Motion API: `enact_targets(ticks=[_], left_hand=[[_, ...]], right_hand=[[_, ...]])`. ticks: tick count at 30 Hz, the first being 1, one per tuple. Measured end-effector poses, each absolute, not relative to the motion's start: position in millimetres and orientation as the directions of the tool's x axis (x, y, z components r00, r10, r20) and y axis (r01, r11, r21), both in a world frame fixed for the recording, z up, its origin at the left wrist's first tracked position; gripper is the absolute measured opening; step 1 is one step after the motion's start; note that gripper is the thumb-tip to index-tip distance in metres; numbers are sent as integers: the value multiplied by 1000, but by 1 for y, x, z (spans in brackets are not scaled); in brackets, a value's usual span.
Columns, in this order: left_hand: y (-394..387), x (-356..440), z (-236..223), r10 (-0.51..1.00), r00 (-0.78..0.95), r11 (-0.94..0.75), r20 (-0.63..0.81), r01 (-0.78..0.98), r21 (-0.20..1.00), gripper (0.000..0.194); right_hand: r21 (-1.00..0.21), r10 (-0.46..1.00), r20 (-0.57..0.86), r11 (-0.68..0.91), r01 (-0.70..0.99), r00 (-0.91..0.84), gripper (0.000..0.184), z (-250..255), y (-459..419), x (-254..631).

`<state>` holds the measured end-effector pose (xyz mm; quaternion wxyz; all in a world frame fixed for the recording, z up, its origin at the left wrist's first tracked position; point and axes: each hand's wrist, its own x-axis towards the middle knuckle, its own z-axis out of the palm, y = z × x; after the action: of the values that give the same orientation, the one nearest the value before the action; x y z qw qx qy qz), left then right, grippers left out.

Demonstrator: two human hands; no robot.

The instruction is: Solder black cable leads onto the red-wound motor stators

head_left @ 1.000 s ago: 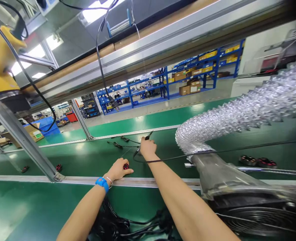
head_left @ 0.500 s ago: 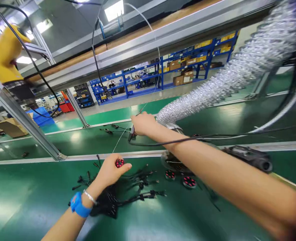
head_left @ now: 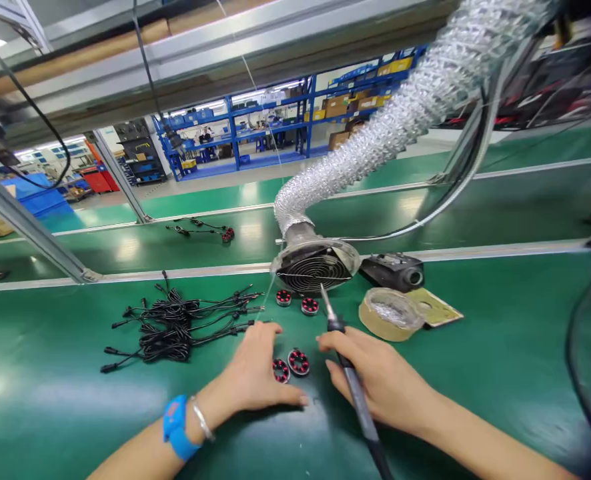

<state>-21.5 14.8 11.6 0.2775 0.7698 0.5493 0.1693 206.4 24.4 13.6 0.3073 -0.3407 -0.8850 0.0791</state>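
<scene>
The left hand (head_left: 253, 373) is spread, with thumb and forefinger well apart, and two round red-and-black parts (head_left: 298, 362) lie on the green surface (head_left: 65, 407) at this opening, but I cannot tell whether it touches the nearer one. The right hand (head_left: 380, 373) is wrapped around the handle of a soldering iron (head_left: 359, 400), whose tip points forward. Black cables (head_left: 168, 330) lie ahead and to the left of the left hand, while a round yellow container (head_left: 379, 323) stands ahead of the right hand.
</scene>
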Motion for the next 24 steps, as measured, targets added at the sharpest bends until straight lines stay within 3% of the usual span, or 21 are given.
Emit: enact_targets(ticks=[2, 5, 11, 15, 18, 21, 24], left_hand=[[12, -30, 23, 936, 323, -182, -138, 783, 595, 84], [11, -34, 28, 931, 280, -111, -235, 829, 549, 52], [12, -26, 10, 975, 177, -91, -135, 870, 484, 13], [6, -23, 8, 949, 240, -99, -203, 842, 531, 28], [1, -17, 11, 917, 304, -119, -257, 826, 552, 36], [-2, -9, 11, 898, 330, -104, -292, 803, 586, 29], [0, -5, 6, 872, 336, 11, -356, 714, 701, 24]], right_hand=[[-380, 634, 497, 773, 508, -593, 27, -3, 24, 205], [-417, 586, 497, 808, 415, -640, 39, -18, 26, 198], [-493, 637, 406, 756, 430, -655, 41, -31, 22, 202], [-550, 660, 399, 727, 411, -636, 61, -35, 19, 213], [-583, 646, 428, 732, 353, -632, 55, -39, 20, 209], [-596, 653, 445, 727, 343, -613, 43, -42, 19, 199], [-607, 663, 446, 718, 340, -602, 38, -43, 17, 194]])
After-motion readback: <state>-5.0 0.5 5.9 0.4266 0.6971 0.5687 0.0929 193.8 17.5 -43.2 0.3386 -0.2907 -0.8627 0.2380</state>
